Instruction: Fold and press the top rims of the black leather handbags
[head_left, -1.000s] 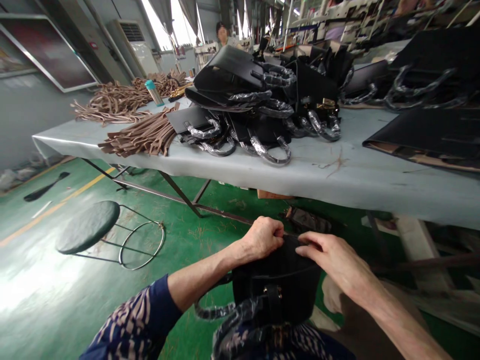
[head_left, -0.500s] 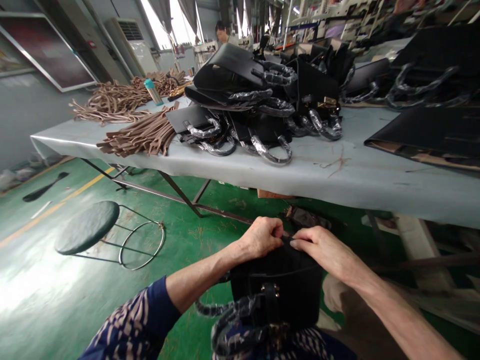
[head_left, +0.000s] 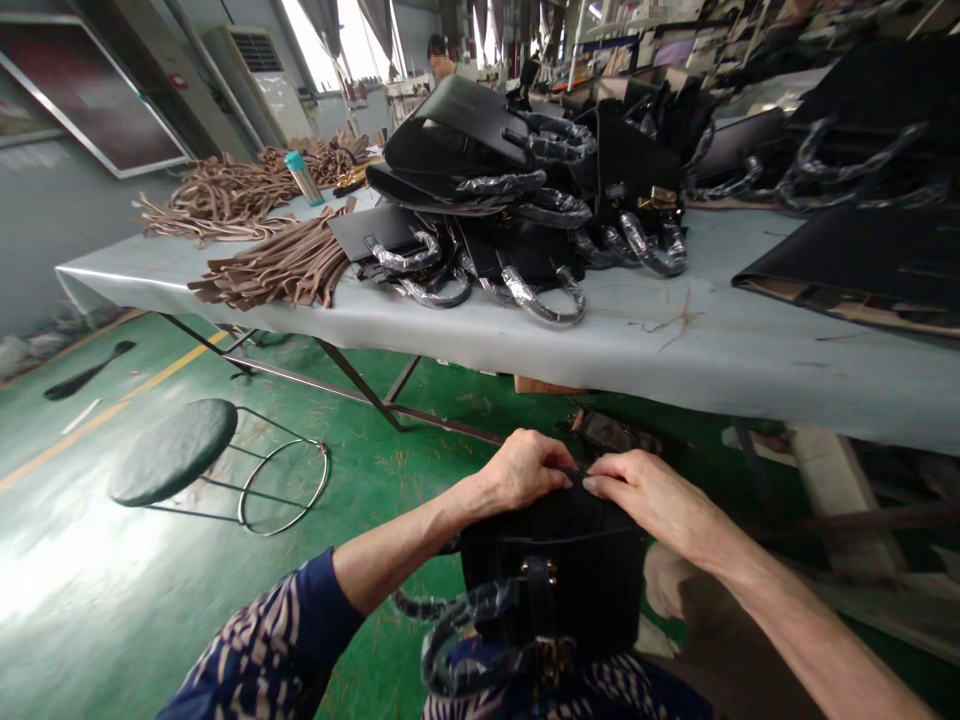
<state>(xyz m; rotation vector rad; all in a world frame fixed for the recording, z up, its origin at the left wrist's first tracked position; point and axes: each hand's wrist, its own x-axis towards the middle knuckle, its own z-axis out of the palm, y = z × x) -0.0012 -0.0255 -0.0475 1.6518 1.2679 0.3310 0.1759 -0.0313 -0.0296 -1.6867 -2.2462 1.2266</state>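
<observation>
A black handbag (head_left: pixel 592 590) rests on my lap, its far edge towards the table. Its handles (head_left: pixel 469 640), wrapped in clear plastic film, hang at the near left side. A strap with gold-coloured metal fittings (head_left: pixel 553 655) runs down the bag's front. My left hand (head_left: pixel 529 468) pinches the bag's far edge with the fingers closed. Close beside it, my right hand (head_left: pixel 634 490) grips the same edge between thumb and fingers. The fingertips of both hands nearly meet there. Whatever small part lies between them is too dark to make out.
A table with a grey cover (head_left: pixel 480 345) stands ahead, bearing a pile of black bags (head_left: pixel 465 150), brown leather strips (head_left: pixel 277 265) and a teal-capped bottle (head_left: pixel 302 178). A round stool (head_left: pixel 176 450) stands on the green floor at left. Another person (head_left: pixel 441 60) is far back.
My left hand has shifted slightly right, bringing its fingertips closer to the right hand's. The bag's handles and metal fittings have moved a little. Both hands keep their hold on the bag.
</observation>
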